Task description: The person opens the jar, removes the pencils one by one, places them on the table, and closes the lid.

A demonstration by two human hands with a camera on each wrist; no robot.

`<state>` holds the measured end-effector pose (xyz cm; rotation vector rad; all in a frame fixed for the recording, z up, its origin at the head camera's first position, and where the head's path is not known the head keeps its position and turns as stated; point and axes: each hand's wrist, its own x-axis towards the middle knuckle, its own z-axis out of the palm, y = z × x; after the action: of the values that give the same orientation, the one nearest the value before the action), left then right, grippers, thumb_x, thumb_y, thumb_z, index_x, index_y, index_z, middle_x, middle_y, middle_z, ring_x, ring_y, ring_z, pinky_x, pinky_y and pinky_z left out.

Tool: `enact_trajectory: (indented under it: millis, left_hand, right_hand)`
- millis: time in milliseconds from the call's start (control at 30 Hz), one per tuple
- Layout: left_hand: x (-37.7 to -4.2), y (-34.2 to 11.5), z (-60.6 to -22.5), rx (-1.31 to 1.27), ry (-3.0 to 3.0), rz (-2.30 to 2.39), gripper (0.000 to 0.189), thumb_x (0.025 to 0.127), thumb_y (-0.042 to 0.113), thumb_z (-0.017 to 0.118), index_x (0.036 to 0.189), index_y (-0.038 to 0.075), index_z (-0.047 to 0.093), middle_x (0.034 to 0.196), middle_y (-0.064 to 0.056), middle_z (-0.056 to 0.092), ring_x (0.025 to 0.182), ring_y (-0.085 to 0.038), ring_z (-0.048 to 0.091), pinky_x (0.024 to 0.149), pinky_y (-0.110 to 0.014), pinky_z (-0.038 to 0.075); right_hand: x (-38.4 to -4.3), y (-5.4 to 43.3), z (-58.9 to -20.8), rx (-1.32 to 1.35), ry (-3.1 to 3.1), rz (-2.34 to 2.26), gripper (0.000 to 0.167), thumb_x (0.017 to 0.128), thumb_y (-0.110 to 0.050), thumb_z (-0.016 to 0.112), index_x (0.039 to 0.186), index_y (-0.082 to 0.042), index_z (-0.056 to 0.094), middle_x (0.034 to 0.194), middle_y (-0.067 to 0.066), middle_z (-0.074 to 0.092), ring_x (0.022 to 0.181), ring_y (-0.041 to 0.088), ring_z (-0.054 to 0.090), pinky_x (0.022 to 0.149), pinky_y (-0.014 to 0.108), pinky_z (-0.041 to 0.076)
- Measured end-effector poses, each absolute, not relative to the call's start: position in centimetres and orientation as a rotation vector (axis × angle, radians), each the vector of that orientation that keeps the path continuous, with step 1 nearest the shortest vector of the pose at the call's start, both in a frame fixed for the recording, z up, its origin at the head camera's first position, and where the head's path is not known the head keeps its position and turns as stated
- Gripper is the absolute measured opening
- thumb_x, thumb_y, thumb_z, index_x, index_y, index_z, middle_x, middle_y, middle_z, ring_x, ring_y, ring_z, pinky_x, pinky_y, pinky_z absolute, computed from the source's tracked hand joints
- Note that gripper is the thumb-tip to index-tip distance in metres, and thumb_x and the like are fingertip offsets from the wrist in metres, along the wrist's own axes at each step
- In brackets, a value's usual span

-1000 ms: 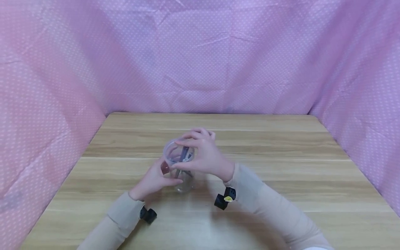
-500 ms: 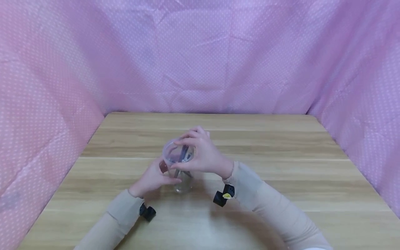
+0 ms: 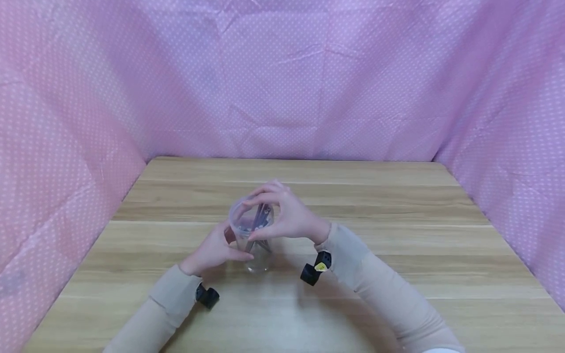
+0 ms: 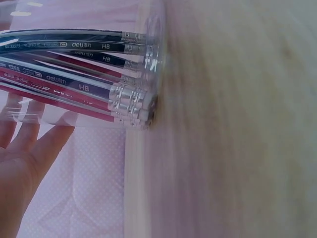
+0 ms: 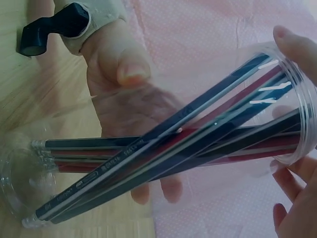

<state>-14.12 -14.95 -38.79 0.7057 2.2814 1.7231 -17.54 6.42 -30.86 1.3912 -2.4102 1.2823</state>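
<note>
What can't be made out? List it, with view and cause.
Exact number of pencils: right wrist view, they overlap.
Their tips: left wrist view, cut off by left edge; head view, too small.
Far fingers of the left hand: head view, behind clear plastic jar.
Part of right hand: right wrist view, beyond right edge.

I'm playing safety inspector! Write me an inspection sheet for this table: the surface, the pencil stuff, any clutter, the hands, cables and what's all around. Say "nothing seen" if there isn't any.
Surface: wood-grain tabletop, lighter and darker bands.
Job's things: clear cylindrical container with dark pencils and red pencils leaning inside, metal-banded ends toward its base; some dark ones read "deli HB".
Clutter: nothing seen.
Hands: left hand grips the container's side; right hand holds its rim; each wrist wears a black camera.
Cables: nothing seen.
Surroundings: pink polka-dot cloth behind and on both sides.
</note>
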Motion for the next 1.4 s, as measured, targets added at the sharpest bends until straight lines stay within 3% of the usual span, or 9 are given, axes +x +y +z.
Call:
enact_trajectory:
  millis: [133, 367, 667, 1067, 1200, 1400]
  left_hand:
    - [-14.1, -15.0, -38.7, 0.718, 2.265, 1.710, 0.085, 0.069, -0.002, 0.078, 0.141, 0.009, 0.036, 0.137, -0.010, 0.050, 0.125, -0.030, 0.049, 0.103, -0.048, 0.040]
    - [-14.1, -15.2, -38.9, 0.730, 2.288, 1.690, 0.081, 0.070, -0.002, 0.078, 0.140, 0.010, 0.038, 0.136, -0.009, 0.051, 0.120, -0.017, 0.052, 0.098, -0.028, 0.044]
    - [-14.0, -15.3, -39.0, 0.715, 2.314, 1.662, 0.079, 0.073, 0.001, 0.078, 0.140, 0.011, 0.037, 0.138, -0.010, 0.049, 0.121, -0.029, 0.050, 0.100, -0.051, 0.041]
    - [-13.9, -15.1, -38.8, 0.705, 2.283, 1.673, 0.080, 0.073, -0.001, 0.076, 0.140, 0.012, 0.036, 0.140, -0.010, 0.048, 0.124, -0.030, 0.047, 0.102, -0.055, 0.038]
    - [-14.1, -15.2, -38.8, 0.704, 2.287, 1.666, 0.080, 0.072, -0.001, 0.077, 0.139, 0.012, 0.036, 0.138, -0.009, 0.049, 0.121, -0.027, 0.050, 0.101, -0.050, 0.040]
    - [-14.2, -15.2, -38.9, 0.734, 2.258, 1.688, 0.081, 0.070, -0.003, 0.078, 0.139, 0.011, 0.037, 0.138, -0.010, 0.048, 0.117, -0.015, 0.051, 0.098, -0.029, 0.043]
  right_hand:
    - [-17.4, 6.6, -30.5, 1.398, -2.455, 1.260, 0.057, 0.062, -0.026, 0.088, 0.114, -0.011, 0.068, 0.120, 0.003, 0.062, 0.115, 0.016, 0.044, 0.099, 0.042, 0.032]
    - [-16.4, 6.9, -29.5, 1.405, -2.476, 0.872, 0.064, 0.065, -0.043, 0.084, 0.121, -0.018, 0.065, 0.122, 0.004, 0.058, 0.118, 0.019, 0.042, 0.096, 0.046, 0.027]
    - [-15.2, 6.7, -29.1, 1.221, -2.452, 0.756, 0.059, 0.067, -0.048, 0.081, 0.116, -0.018, 0.068, 0.110, 0.000, 0.059, 0.107, 0.017, 0.045, 0.090, 0.045, 0.028]
    - [-14.8, 6.4, -28.9, 1.199, -2.427, 0.866, 0.051, 0.067, -0.041, 0.084, 0.107, -0.013, 0.071, 0.099, 0.000, 0.058, 0.094, 0.016, 0.046, 0.084, 0.040, 0.030]
    - [-15.0, 6.5, -28.9, 1.218, -2.436, 0.887, 0.052, 0.066, -0.039, 0.084, 0.107, -0.010, 0.071, 0.100, 0.001, 0.058, 0.094, 0.016, 0.047, 0.082, 0.039, 0.031]
    - [-15.8, 6.9, -28.9, 1.307, -2.460, 0.925, 0.056, 0.066, -0.037, 0.085, 0.112, -0.008, 0.070, 0.106, 0.003, 0.060, 0.104, 0.018, 0.050, 0.088, 0.042, 0.032]
